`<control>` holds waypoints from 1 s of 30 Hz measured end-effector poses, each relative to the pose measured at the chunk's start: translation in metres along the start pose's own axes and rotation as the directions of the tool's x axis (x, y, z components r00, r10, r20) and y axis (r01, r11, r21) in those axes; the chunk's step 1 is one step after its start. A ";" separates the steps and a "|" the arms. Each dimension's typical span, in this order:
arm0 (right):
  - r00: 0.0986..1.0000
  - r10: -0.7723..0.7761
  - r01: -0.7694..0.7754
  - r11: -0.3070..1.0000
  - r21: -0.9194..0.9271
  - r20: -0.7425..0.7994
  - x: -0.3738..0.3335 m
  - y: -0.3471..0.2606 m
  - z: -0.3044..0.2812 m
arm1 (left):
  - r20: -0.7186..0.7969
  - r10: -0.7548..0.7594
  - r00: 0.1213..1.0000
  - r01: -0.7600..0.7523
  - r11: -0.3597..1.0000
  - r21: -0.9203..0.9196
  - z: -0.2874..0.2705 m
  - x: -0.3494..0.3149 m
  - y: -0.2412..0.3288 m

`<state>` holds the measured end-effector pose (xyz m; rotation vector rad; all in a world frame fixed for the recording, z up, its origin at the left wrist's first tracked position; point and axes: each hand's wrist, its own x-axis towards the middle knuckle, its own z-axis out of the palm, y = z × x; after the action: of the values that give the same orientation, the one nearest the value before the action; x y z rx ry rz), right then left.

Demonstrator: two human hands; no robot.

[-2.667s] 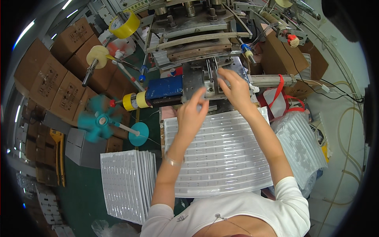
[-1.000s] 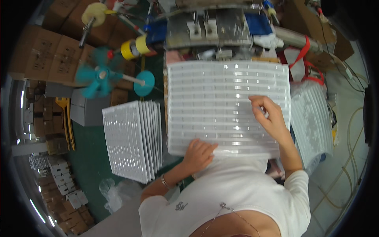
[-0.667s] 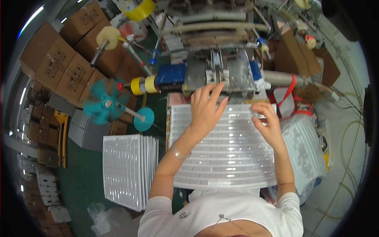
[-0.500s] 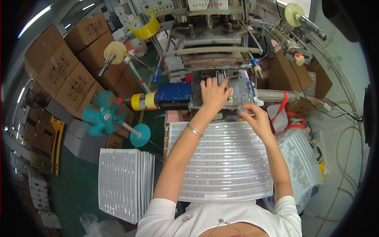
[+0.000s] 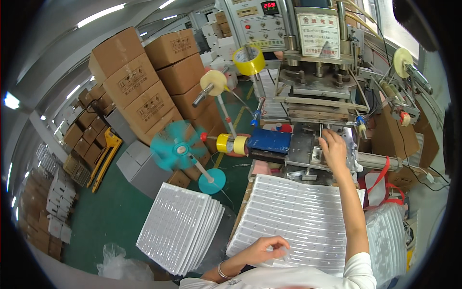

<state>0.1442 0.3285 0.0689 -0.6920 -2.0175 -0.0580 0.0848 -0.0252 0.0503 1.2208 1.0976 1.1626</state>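
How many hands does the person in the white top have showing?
2: the bare right hand is at the grey metal press bed; the bare left hand is over the near part of the white ridged plastic sheet.

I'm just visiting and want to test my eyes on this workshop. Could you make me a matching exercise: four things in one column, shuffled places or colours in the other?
Things
1. Right hand
2. Left hand
3. Fan
4. Pallet truck

Places or colours
A. Yellow, on the green floor
B. At the grey metal plate
C. Teal, with blurred blades
D. Over the near part of the white ribbed panel

Right pairs: 1-B, 2-D, 3-C, 4-A
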 end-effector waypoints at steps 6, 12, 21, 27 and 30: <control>0.990 -0.025 -0.018 0.956 0.292 0.141 -0.066 -0.049 -0.064 | 0.068 -0.259 0.964 0.236 0.701 -0.673 0.000 -0.037 -0.042; 0.327 -0.520 -0.073 0.819 0.569 0.789 -0.196 -0.091 -0.150 | 0.230 -0.436 0.870 0.383 0.304 -0.872 0.023 -0.055 -0.098; 0.177 -0.546 0.092 0.838 0.539 0.819 -0.245 -0.087 -0.161 | 0.012 -0.700 0.714 0.426 0.420 -0.801 0.031 -0.050 -0.098; 0.203 -0.578 -0.200 0.766 0.611 0.790 -0.201 -0.087 -0.170 | 0.069 -0.612 0.788 0.419 0.449 -0.790 0.021 -0.057 -0.084; 0.628 -0.374 -0.284 0.706 0.649 0.682 -0.149 -0.075 -0.163 | 0.039 -0.514 0.857 0.395 0.606 -0.690 0.008 -0.041 -0.061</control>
<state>0.2907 0.1474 0.0520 -0.0998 -2.5945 1.1693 0.0922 -0.0664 -0.0101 0.2303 0.8924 1.1113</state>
